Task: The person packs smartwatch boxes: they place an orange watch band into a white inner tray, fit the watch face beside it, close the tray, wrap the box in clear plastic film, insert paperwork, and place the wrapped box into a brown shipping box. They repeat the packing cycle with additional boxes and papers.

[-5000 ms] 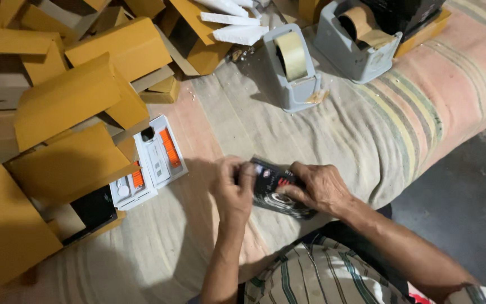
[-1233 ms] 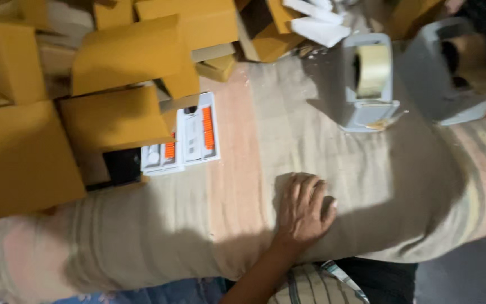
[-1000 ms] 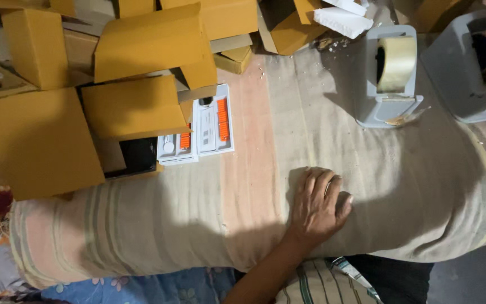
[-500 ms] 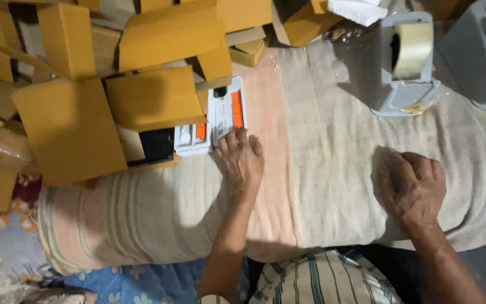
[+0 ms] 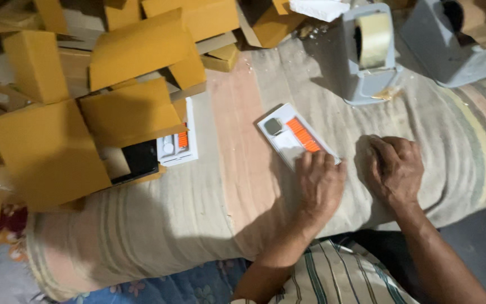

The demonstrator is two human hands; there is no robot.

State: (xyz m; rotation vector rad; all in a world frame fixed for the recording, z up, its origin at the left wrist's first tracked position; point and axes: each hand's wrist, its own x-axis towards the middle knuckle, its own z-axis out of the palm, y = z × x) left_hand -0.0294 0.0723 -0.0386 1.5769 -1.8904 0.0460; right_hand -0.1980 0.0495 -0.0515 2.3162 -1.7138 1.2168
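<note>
White card with an orange strip and a dark square, the flat pack [image 5: 295, 137] lies slantwise on the striped cloth [image 5: 198, 219] in front of you. Your left hand [image 5: 320, 183] rests palm down with its fingers [image 5: 314, 164] spread flat over the pack's near end, pressing on it rather than wrapped around it, so that hand is open. Your right hand [image 5: 395, 169] sits just beside it on the cloth, curled into a loose fist, knuckles up; you cannot tell from this view whether anything is inside it.

Farther from you stand 2 grey tape dispensers: the nearer dispenser [image 5: 369, 56] holds a roll of pale tape and stands upright just beyond your hands, and the second dispenser [image 5: 457, 39] sits at the top right corner, partly cut off.

To your left, well apart from your hands, a second white pack [image 5: 176, 145] with an orange strip lies half under a heap of yellow-brown cardboard boxes [image 5: 130, 56], touching a black box [image 5: 139, 160]. A white foam piece [image 5: 319, 8] lies at the top edge.
</note>
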